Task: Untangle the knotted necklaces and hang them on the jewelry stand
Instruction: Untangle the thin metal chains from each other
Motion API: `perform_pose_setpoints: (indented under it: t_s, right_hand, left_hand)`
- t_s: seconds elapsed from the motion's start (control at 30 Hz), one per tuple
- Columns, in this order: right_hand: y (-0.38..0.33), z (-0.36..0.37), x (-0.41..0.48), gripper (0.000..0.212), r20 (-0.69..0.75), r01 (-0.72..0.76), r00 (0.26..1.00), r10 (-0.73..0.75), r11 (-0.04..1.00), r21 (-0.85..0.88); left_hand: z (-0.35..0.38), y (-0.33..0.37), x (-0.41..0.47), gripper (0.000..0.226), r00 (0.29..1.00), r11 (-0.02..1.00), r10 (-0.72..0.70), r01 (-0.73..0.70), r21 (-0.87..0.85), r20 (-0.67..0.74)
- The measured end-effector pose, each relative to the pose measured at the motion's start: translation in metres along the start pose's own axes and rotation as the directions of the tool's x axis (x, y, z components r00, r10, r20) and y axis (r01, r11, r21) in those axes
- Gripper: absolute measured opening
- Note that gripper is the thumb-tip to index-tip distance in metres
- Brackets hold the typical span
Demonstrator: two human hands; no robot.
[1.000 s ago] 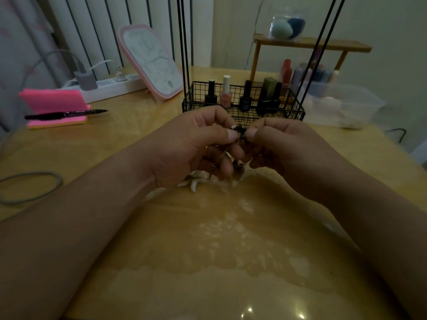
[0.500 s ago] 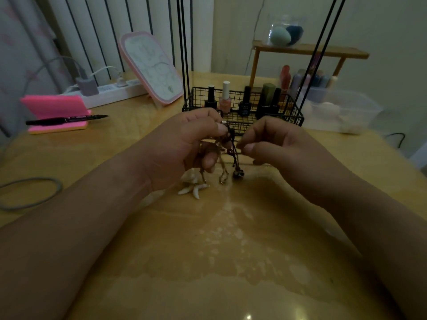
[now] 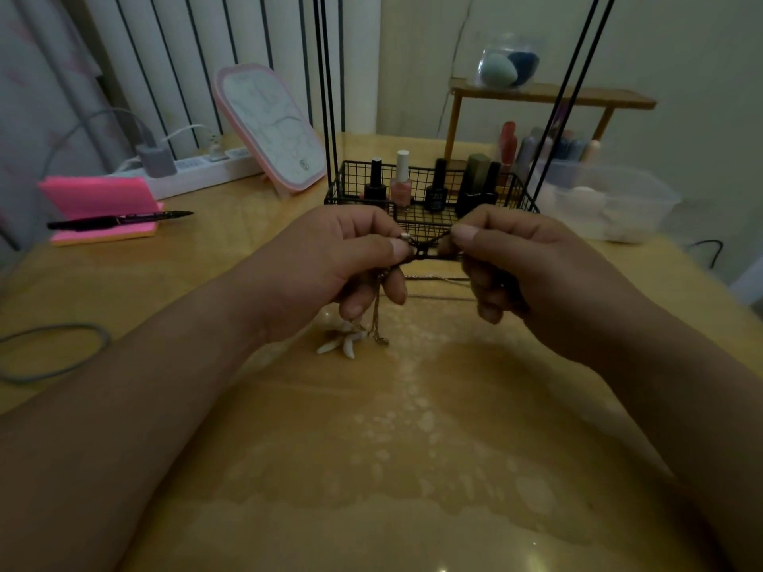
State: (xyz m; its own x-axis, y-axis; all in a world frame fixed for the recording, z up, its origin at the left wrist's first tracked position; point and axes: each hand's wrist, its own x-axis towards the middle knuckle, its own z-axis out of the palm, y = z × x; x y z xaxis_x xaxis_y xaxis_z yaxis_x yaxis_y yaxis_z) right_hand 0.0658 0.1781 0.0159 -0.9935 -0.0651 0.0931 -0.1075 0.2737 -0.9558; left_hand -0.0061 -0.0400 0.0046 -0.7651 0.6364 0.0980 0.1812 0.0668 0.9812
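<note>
Left hand (image 3: 330,258): raised over the worktop (image 3: 371,468), thumb and forefinger pinching the dark cord, other fingers curled.
Right hand (image 3: 524,262): level with it, just to the right, thumb and forefinger pinching the same cord.
Necklaces (image 3: 425,253): the knotted dark cord is drawn short between the two hands. A thin chain (image 3: 376,319) hangs from the left one to a pale starfish pendant (image 3: 342,343) on the worktop.
Jewelry stand (image 3: 417,222): black wire basket with tall rods, just beyond the hands, holding nail polish bottles (image 3: 401,179).
Far left: pink notepad (image 3: 97,200) with a black pen (image 3: 119,220) on it.
</note>
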Motion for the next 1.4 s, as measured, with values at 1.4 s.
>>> perform_pose_setpoints:
  t_s: [1.4]
  right_hand:
    - [0.013,0.015,0.007,0.005,0.051,0.024,0.998,-0.046,0.929,0.368]
  left_hand:
    - [0.01,0.003,-0.003,0.013,0.998,0.998,0.062,-0.063,0.007,0.031]
